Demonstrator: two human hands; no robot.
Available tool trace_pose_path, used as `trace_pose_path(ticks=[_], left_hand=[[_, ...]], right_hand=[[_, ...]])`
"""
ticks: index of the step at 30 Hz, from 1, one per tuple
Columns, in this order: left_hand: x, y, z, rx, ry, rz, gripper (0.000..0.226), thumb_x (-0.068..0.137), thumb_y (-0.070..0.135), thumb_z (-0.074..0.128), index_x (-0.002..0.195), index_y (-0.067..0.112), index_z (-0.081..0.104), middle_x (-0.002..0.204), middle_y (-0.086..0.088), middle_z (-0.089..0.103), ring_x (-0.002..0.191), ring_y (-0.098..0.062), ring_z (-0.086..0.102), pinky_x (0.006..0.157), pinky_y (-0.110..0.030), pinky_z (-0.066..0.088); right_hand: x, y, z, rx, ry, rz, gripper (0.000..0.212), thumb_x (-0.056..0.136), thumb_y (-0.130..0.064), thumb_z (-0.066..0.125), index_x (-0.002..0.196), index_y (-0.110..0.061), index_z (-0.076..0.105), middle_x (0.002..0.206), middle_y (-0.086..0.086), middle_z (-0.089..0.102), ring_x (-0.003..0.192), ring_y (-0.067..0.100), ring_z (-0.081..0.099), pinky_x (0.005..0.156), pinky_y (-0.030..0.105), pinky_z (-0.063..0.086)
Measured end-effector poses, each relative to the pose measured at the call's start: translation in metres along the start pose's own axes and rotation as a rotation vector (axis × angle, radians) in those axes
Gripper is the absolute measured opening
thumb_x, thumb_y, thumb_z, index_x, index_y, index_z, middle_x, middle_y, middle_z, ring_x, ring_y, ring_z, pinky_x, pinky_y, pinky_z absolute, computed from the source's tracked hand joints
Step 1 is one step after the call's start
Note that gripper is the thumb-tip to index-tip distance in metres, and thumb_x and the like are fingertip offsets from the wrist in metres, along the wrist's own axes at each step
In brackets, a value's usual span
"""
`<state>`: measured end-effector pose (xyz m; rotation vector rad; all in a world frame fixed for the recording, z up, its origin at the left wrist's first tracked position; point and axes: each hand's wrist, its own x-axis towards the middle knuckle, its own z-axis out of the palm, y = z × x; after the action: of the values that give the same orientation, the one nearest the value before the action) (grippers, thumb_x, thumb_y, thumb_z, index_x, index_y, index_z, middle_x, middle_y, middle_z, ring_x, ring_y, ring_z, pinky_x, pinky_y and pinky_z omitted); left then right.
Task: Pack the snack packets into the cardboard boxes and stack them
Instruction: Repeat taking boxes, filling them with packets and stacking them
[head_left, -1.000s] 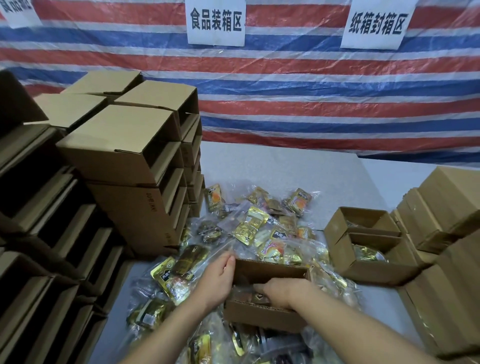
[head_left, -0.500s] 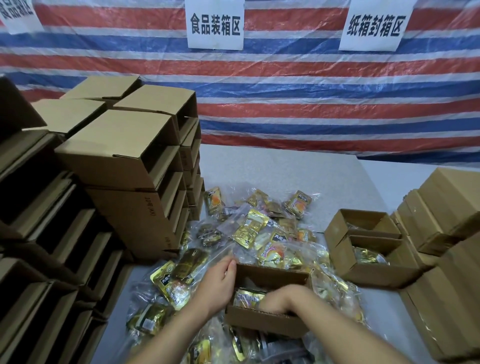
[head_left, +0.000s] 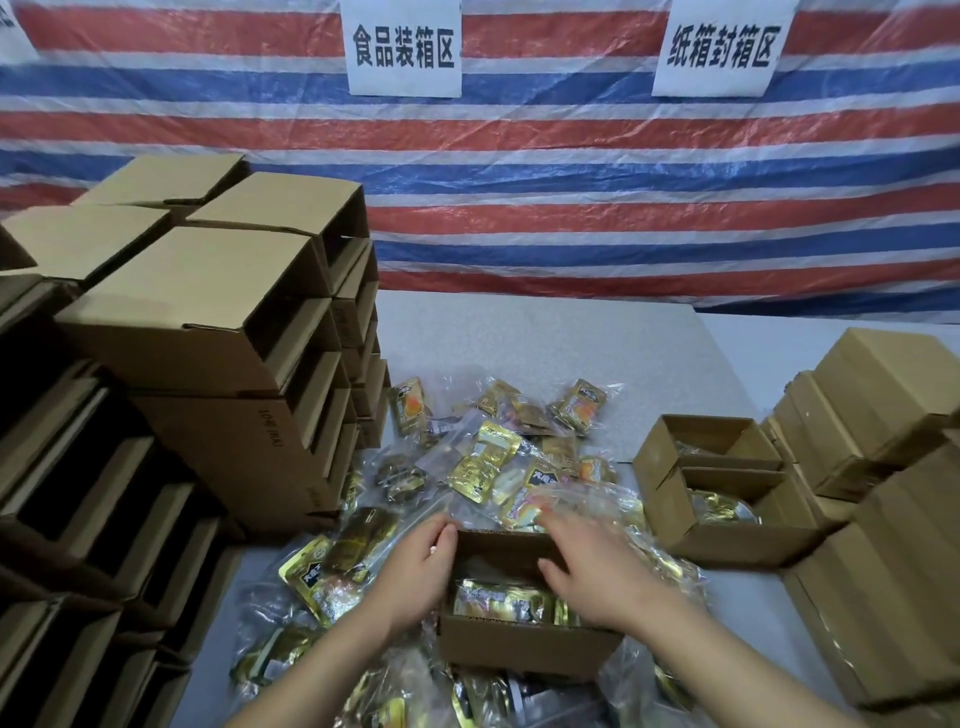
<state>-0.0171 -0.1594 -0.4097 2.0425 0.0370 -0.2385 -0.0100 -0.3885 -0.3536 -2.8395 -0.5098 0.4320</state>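
Far left of our left hand (head_left: 413, 582) we see the stacked cardboard boxes (head_left: 208, 332), lying on their sides, open ends dark, contents not visible. Loose snack packets (head_left: 483, 462) lie spread on the grey table (head_left: 545, 343), beyond and around both hands, gold and clear wrappers mixed; some sit just left of our left hand.

Between our hands sits the open box (head_left: 524, 644), resting on top of loose packets. Inside it we see a gold packet (head_left: 498, 603) lying flat near the bottom.

Our left hand holds the box's left wall, fingers curled at the far left corner, thumb side on the rim. Our right hand (head_left: 597, 577) is above the box's right side, fingers spread and fairly straight, reaching past the far rim toward the loose pile; fingertips are blurred, we cannot tell if they touch a packet, nothing clearly gripped.

Right of our right hand two more open boxes (head_left: 727, 519) sit one behind the other; the nearer one has a gold packet in it, the farther one's contents unclear. Further right, closed boxes (head_left: 883, 493) are stacked
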Motion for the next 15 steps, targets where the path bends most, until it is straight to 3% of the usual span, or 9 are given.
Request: trace_pose_path(ticks=[3, 5, 7, 9, 11, 15], left_hand=[[0.021, 0.006, -0.013, -0.069, 0.033, -0.024, 0.025, 0.105, 0.024, 0.037, 0.101, 0.035, 0.060, 0.102, 0.011, 0.065, 0.098, -0.001, 0.060, 0.076, -0.015, 0.043], [0.050, 0.016, -0.018, 0.013, 0.094, -0.011, 0.020, 0.103, 0.023, 0.041, 0.099, 0.034, 0.058, 0.097, 0.010, 0.065, 0.091, -0.009, 0.063, 0.070, -0.018, 0.046], [0.088, 0.021, -0.013, 0.156, 0.077, -0.036, 0.016, 0.101, 0.025, 0.046, 0.111, 0.025, 0.059, 0.098, 0.004, 0.066, 0.085, -0.014, 0.065, 0.070, -0.025, 0.052], [0.128, 0.025, 0.000, 0.348, 0.006, -0.092, 0.042, 0.098, 0.030, 0.052, 0.137, 0.013, 0.049, 0.124, -0.006, 0.063, 0.103, -0.020, 0.064, 0.090, -0.035, 0.053], [0.158, 0.023, 0.017, 0.504, -0.070, -0.120, 0.070, 0.092, 0.038, 0.061, 0.149, 0.010, 0.031, 0.144, -0.011, 0.049, 0.124, -0.027, 0.055, 0.105, -0.039, 0.045], [0.188, 0.002, 0.053, 0.726, -0.185, -0.171, 0.105, 0.080, 0.050, 0.074, 0.155, 0.011, 0.012, 0.155, -0.013, 0.035, 0.138, -0.031, 0.040, 0.111, -0.041, 0.039]], right_hand=[[0.000, 0.005, 0.014, -0.013, 0.075, 0.036, 0.023, 0.100, -0.026, 0.045, 0.118, -0.022, 0.058, 0.140, -0.002, 0.055, 0.119, 0.019, 0.056, 0.107, 0.041, 0.043], [0.002, 0.007, 0.015, 0.006, 0.104, 0.052, 0.020, 0.100, -0.027, 0.043, 0.109, -0.022, 0.060, 0.123, -0.002, 0.063, 0.105, 0.017, 0.060, 0.098, 0.041, 0.049], [0.004, 0.006, 0.015, 0.036, 0.106, 0.062, 0.018, 0.099, -0.029, 0.042, 0.102, -0.024, 0.060, 0.102, -0.005, 0.065, 0.093, 0.015, 0.060, 0.090, 0.040, 0.052], [0.006, 0.006, 0.016, 0.139, 0.109, 0.085, 0.020, 0.097, -0.030, 0.044, 0.106, -0.026, 0.061, 0.100, -0.008, 0.064, 0.091, 0.011, 0.060, 0.089, 0.036, 0.053], [0.005, 0.008, 0.014, 0.290, 0.096, 0.129, 0.028, 0.097, -0.029, 0.047, 0.120, -0.028, 0.062, 0.110, -0.010, 0.063, 0.096, 0.007, 0.060, 0.089, 0.029, 0.053], [0.002, 0.016, 0.017, 0.499, 0.104, 0.200, 0.035, 0.097, -0.027, 0.048, 0.130, -0.033, 0.056, 0.109, -0.018, 0.056, 0.089, -0.001, 0.059, 0.074, 0.017, 0.051]])
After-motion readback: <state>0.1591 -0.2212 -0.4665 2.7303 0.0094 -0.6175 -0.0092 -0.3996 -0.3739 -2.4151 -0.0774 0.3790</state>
